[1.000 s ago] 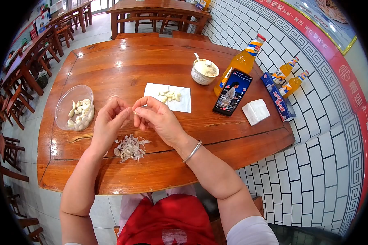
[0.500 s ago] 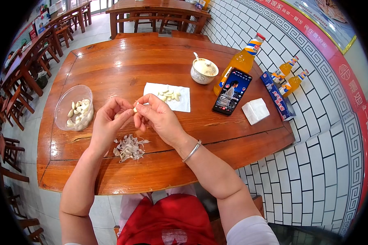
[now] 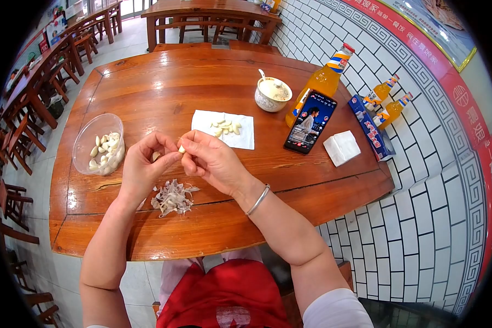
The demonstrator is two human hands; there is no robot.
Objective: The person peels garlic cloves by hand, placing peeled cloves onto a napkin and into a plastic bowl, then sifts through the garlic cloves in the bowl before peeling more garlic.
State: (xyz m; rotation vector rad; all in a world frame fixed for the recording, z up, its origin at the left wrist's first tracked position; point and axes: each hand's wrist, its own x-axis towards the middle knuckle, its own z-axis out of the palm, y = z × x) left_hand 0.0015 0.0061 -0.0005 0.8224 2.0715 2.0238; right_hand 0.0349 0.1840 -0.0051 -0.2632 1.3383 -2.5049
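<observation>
Between the fingertips of both hands is a pale garlic clove (image 3: 181,148). My left hand (image 3: 145,164) pinches it from one side and has another clove (image 3: 156,156) tucked in its curled fingers. Thumb and fingers of my right hand (image 3: 216,161) close on it from the other side. Just below the hands lies a heap of papery garlic skins (image 3: 173,198). Beyond them, several peeled cloves (image 3: 227,128) rest on a white napkin (image 3: 238,142). To the left stands a clear plastic bowl (image 3: 82,158) with several cloves (image 3: 109,145) in it.
On the wooden table (image 3: 164,82), a phone (image 3: 310,121) leans against an orange drink bottle (image 3: 325,79). Nearby are a patterned bowl (image 3: 271,103) with a spoon, a white tissue pack (image 3: 341,148) and a blue box (image 3: 373,131) holding small bottles. A tiled wall (image 3: 410,191) borders the right.
My fingers have shifted slightly around the clove, and the second clove in my left hand shows more clearly. The phone's picture has changed. The other things have stayed in place.
</observation>
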